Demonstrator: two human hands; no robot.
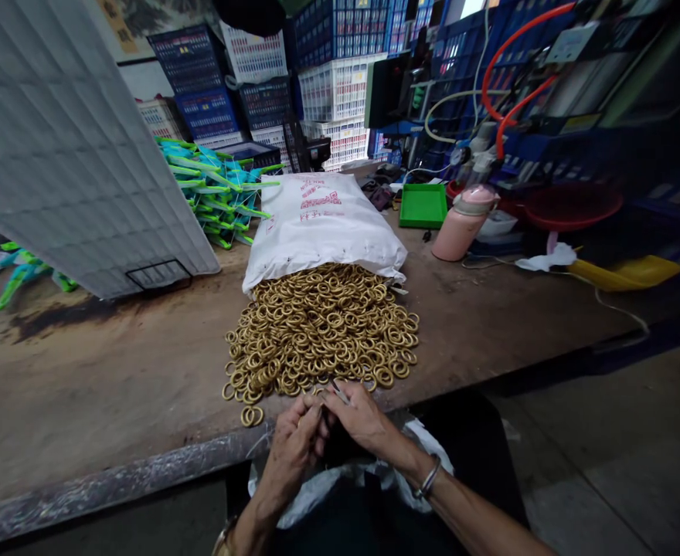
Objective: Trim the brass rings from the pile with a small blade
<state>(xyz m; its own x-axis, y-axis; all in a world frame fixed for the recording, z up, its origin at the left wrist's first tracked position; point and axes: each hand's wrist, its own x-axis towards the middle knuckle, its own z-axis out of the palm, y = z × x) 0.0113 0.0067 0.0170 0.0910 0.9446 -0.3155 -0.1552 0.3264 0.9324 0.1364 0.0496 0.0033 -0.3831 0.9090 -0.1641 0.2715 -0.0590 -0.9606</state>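
Meeting on the near side of the white sack (328, 220), at the table's (479, 332) edge, the two hands work fingertip to fingertip. The left hand (299, 434) comes up steeply from the sitter's left, thumb and fingers pinched together; I can't tell whether a ring sits between them. The right hand (362, 417) slants in lower from the other side, back upward, a metal bracelet (429, 476) at its wrist, fingers closed around a slim tool (341, 393). That tool's long axis runs obliquely — its dark end points toward the sack and a little left.

Brass-coloured rings (328, 332) spill from the sack's mouth, which faces the person; they lie every which way, some flat, some leaning on others. A pair of rings (252, 416) rests at the heap's near-left fringe. Right of the sack stand a green tray (423, 205) and — farther over — a pink bottle (464, 224).
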